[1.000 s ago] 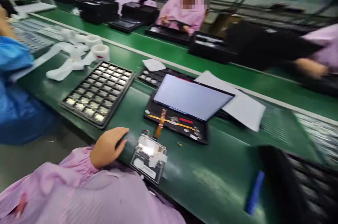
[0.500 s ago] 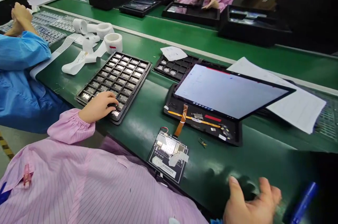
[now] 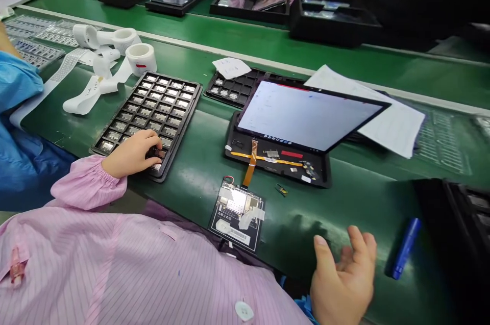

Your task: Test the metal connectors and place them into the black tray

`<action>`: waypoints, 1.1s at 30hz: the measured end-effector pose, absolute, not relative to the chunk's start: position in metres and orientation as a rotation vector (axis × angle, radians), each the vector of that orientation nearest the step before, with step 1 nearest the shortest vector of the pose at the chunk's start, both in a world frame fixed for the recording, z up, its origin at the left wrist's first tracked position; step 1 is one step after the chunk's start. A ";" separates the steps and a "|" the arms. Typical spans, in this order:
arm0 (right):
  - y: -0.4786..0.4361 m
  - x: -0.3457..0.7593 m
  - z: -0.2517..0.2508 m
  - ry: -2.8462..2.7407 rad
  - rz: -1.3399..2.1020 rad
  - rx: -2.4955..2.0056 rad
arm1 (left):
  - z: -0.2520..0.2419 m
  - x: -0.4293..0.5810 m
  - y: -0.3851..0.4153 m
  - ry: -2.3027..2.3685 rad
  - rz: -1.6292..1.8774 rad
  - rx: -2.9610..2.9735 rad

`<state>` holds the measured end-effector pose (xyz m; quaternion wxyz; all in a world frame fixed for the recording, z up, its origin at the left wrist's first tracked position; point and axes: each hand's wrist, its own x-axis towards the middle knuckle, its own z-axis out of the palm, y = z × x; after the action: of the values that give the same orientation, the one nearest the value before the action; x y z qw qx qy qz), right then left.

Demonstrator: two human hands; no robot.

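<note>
"why is the tray (image 3: pixel 179 132) split up?"

"maybe to keep parts (image 3: pixel 177 86) apart. it's on the tabletop (image 3: pixel 204 136), my left hand (image 3: pixel 132 155) curled over; can't tell if gripping. my right hand (image 3: pixel 342 279) is empty, loosely spread."

Black compartmented tray (image 3: pixel 183 127), lying flat at nine o'clock from the view's centre, its long axis running from one o'clock to seven. Silvery rectangular modules (image 3: pixel 176 85) sit singly in its rows of pockets; those toward the tray's six o'clock are partly hidden.
</note>
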<state>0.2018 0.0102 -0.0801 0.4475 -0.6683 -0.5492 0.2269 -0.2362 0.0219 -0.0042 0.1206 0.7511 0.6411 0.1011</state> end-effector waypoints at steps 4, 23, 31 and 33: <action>0.007 0.195 -0.076 -1.306 0.531 -1.670 | -0.004 -0.233 0.015 1.904 0.378 2.188; 0.001 0.192 -0.070 -1.319 0.639 -1.561 | -0.011 -0.245 0.062 1.974 0.363 2.152; 0.001 0.194 -0.069 -1.312 0.645 -1.548 | 0.007 -0.223 0.050 2.061 0.589 1.945; 0.001 0.193 -0.069 -1.314 0.658 -1.545 | 0.010 -0.213 0.051 2.027 0.707 1.846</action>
<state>0.1928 0.0011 -0.0691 0.4834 -0.6344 -0.5394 0.2700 -0.2129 0.0515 0.0098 0.1546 0.6440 0.7075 0.2466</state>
